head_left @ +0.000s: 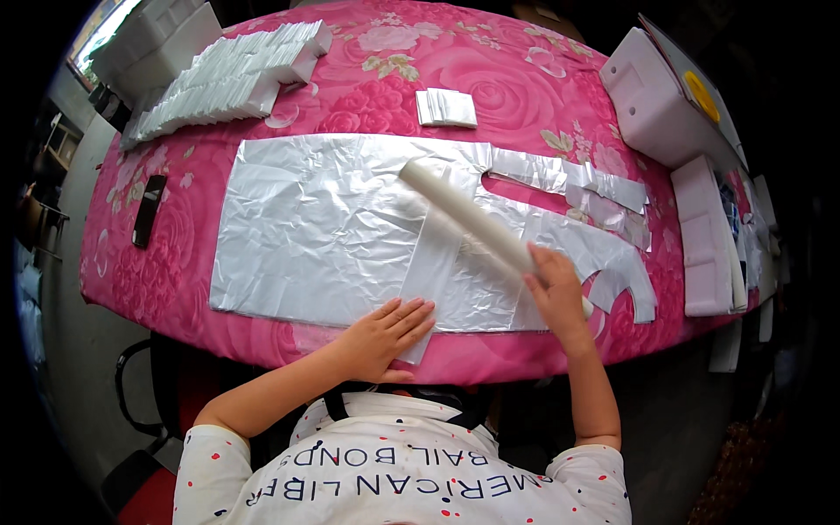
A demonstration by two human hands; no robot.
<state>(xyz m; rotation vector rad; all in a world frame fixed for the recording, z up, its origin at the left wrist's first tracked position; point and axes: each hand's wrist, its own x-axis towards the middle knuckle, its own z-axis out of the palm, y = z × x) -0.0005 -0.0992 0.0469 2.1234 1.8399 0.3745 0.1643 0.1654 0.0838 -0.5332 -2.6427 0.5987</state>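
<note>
A stack of thin, silvery-white plastic vest bags (306,232) lies spread across the table, its cut-out handles pointing right. My left hand (385,337) rests flat, fingers stretched out, on the near edge of a narrow plastic strip (429,258) that crosses the bags. A long off-white bar (472,219), which may be a tube or a flat stick, is gripped near its right end by my right hand (556,284). It slants over the bags from the middle toward the near right. Whether the bar touches the plastic I cannot tell.
A small folded plastic bundle (448,108) sits beyond the bags. Rows of similar folded bundles (227,79) fill the far left, beside white foam boxes (162,44). A dark phone-like object (149,212) lies at left. More white foam boxes (652,105) line the right of the pink floral tablecloth (367,79).
</note>
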